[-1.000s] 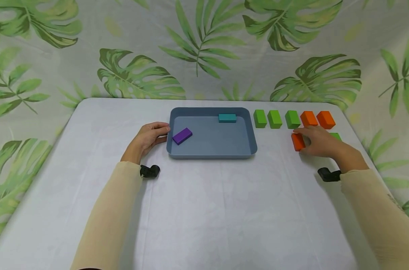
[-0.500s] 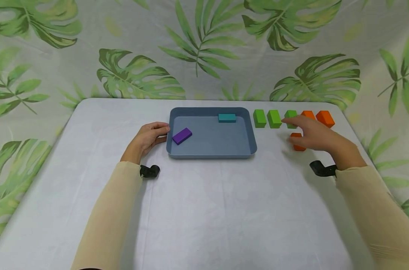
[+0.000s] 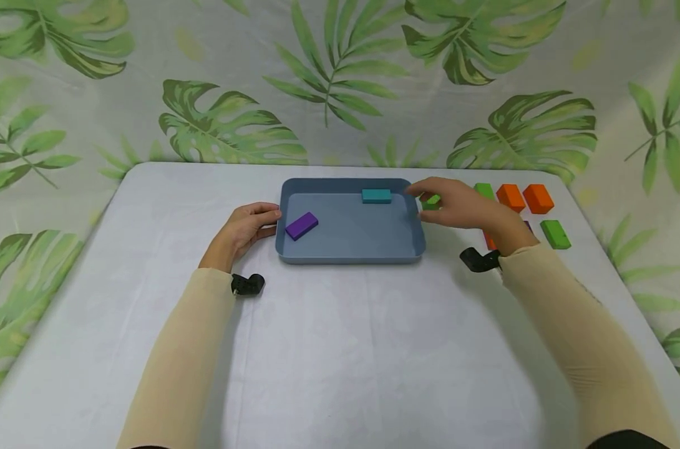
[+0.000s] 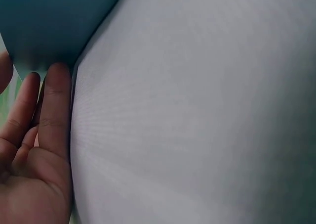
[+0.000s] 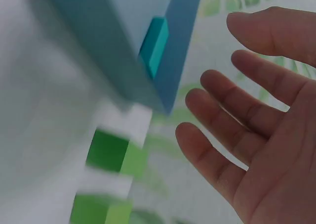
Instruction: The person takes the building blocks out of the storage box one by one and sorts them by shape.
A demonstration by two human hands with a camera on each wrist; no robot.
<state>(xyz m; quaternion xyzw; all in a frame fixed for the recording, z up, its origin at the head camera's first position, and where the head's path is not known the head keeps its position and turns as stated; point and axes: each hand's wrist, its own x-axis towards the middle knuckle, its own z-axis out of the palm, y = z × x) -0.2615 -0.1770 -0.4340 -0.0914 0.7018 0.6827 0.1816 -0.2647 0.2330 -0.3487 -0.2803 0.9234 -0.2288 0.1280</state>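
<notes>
A grey-blue tray (image 3: 357,236) lies near the far side of the table, with a teal block (image 3: 376,196) at its back right and a purple block (image 3: 302,226) slanted at its left. My left hand (image 3: 244,231) is at the tray's left end; in the left wrist view its extended fingers (image 4: 55,110) touch the tray's outer wall. Empty and with fingers spread, my right hand (image 3: 458,204) hovers by the tray's right rim. It partly covers a green block (image 3: 432,202). Two green blocks stand beside the tray corner in the right wrist view, the nearer-to-tray block (image 5: 106,151) whole.
Right of the tray stand a green block (image 3: 484,190) and two orange blocks (image 3: 511,197) in the back row. Nearer are another green block (image 3: 556,234) and an orange block (image 3: 489,241) mostly hidden by my right hand. A leaf-patterned cloth (image 3: 340,81) hangs behind.
My right hand has left the orange block in the front row and moved left, empty, to the tray's right rim. The left hand and the tray have stayed in place.
</notes>
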